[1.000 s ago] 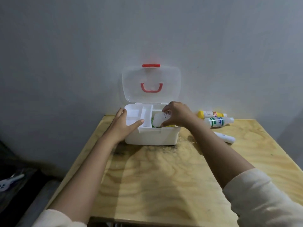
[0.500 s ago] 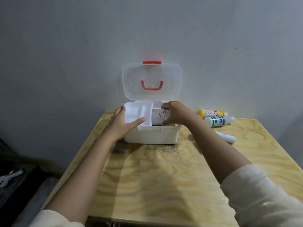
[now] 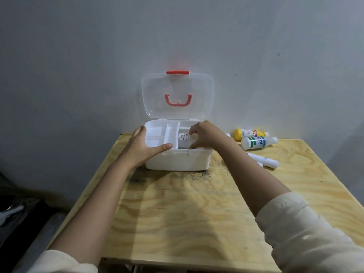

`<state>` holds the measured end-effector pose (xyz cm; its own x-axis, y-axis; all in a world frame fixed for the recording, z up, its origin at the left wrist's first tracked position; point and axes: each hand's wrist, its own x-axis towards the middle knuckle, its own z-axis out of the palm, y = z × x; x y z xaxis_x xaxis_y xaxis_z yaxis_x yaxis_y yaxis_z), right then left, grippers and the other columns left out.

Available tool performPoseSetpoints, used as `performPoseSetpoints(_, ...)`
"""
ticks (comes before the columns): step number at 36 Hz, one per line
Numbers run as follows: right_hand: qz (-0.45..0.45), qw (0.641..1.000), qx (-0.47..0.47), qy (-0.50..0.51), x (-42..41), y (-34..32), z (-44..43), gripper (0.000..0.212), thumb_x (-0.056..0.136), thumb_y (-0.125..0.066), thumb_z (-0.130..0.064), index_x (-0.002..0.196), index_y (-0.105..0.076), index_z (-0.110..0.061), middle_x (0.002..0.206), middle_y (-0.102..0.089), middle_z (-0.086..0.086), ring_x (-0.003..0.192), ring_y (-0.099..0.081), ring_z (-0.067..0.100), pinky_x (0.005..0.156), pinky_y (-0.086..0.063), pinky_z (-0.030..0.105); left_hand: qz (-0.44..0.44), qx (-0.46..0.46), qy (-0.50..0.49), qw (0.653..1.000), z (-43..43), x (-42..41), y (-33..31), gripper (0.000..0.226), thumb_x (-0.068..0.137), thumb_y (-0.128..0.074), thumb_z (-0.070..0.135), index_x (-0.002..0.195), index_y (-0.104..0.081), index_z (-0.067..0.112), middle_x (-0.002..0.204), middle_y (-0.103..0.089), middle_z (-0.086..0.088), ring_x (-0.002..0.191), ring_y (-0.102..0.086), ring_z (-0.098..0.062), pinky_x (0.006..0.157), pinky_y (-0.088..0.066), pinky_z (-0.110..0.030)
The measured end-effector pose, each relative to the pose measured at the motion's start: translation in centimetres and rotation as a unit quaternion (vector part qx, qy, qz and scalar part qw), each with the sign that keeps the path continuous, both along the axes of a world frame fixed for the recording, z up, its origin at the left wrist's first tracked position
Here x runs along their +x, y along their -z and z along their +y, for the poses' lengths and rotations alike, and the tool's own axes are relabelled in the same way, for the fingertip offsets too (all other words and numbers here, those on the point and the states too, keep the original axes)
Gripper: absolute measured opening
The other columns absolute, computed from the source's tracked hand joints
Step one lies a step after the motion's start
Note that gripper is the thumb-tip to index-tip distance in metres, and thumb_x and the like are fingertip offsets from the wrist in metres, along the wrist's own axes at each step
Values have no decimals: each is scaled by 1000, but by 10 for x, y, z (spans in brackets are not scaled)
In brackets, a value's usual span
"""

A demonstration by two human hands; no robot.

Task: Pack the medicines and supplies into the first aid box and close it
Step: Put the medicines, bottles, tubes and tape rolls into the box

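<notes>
At the frame's centre, the right hand (image 3: 206,135) curled loosely over a white bottle (image 3: 184,140) lying in the first aid box (image 3: 177,158), fingers apart, barely touching. Right of it, three bottles (image 3: 258,142) lay crosswise on the table (image 3: 197,203); the left hand (image 3: 145,147), fingers spread, braced the box.

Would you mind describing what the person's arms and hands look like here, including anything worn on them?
Both forearms are bare, with cream, finely ribbed knit sleeves pushed up toward the elbows: the left sleeve and the right sleeve. The left hand and right hand wear no gloves, and no rings, watch or bracelets are visible.
</notes>
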<state>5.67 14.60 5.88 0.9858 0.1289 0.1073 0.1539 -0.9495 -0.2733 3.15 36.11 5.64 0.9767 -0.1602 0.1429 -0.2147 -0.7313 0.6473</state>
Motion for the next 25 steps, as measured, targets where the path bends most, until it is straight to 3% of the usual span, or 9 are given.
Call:
performPoseSetpoints(11, -17, 999, 42, -8, 0, 0, 3, 51, 69, -78, -28, 116, -63, -12, 120, -63, 6, 111, -53, 21, 91, -48, 32, -8, -1, 0, 1000, -1, -1, 1, 87, 76, -72, 53, 143, -34, 12, 151, -33, -3, 135, -33, -19, 90, -26, -21)
performPoseSetpoints(14, -58, 992, 114, -8, -7, -6, -5, 45, 76, -74, -23, 117, -63, -8, 123, -64, 7, 111, -57, 19, 88, -42, 21, -10, -9, -1, 1000, -2, -1, 2, 88, 77, -72, 51, 145, -33, 12, 152, -32, -3, 137, -32, -19, 91, -25, -21)
performPoseSetpoints(16, -107, 981, 160, 8, -13, -10, -12, 38, 80, -70, -18, 115, -64, -6, 119, -66, 8, 106, -61, 18, 86, -43, 18, -11, -12, -4, 1000, -3, 0, 2, 88, 77, -72, 51, 145, -33, 11, 153, -31, -3, 138, -31, -19, 91, -24, -21)
performPoseSetpoints(20, -179, 947, 254, 82, -25, -12, -39, 26, 83, -64, -10, 109, -66, -4, 109, -70, 10, 98, -64, 19, 91, -52, 28, -21, -7, -7, 1000, -3, 2, 5, 89, 77, -72, 51, 146, -32, 12, 153, -32, -4, 138, -31, -20, 92, -26, -22)
performPoseSetpoints(23, -212, 918, 292, 165, -34, -5, -66, 23, 83, -61, -6, 105, -67, -2, 105, -70, 13, 96, -66, 23, 87, -49, 26, -16, -8, -13, 1000, -3, 1, 5, 92, 77, -72, 51, 148, -30, 12, 156, -28, -4, 141, -28, -20, 101, -27, -26)
performPoseSetpoints(25, -224, 893, 309, 240, -40, 5, -87, 25, 82, -59, -7, 105, -67, -1, 106, -70, 14, 99, -65, 26, 88, -46, 28, -17, -7, -17, 1000, -3, 2, 6, 91, 75, -72, 52, 146, -33, 12, 154, -31, -6, 139, -31, -22, 97, -28, -26)
